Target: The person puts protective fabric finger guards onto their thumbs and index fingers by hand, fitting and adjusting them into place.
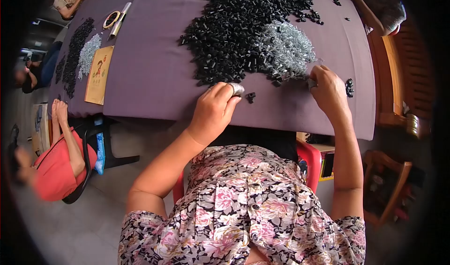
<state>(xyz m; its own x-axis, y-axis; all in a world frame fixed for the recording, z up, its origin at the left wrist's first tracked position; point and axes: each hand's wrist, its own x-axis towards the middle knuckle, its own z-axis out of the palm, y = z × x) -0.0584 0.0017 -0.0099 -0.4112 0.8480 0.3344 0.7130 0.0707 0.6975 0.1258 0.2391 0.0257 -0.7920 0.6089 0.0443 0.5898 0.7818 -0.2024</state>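
Note:
My left hand (215, 109) is at the near edge of a large heap of small black plastic pieces (225, 40). Its fingers are curled toward the thumb, and a greyish wrap covers one fingertip. A few loose black pieces (251, 97) lie just right of it. Beside the near right corner of a pile of small clear pieces (289, 49), my right hand (329, 89) is closed in a pinch, a greyish wrap also on a finger. Whatever either hand holds is too small or hidden to make out. Several black pieces (349, 88) lie grouped right of my right hand.
A purple cloth (150, 54) covers the table. On the left lie a booklet (97, 75), a tape roll (111, 20), and other black (77, 49) and clear piles (89, 55). A person in red (65, 166) sits at left; another person's arm (370, 14) reaches in at upper right.

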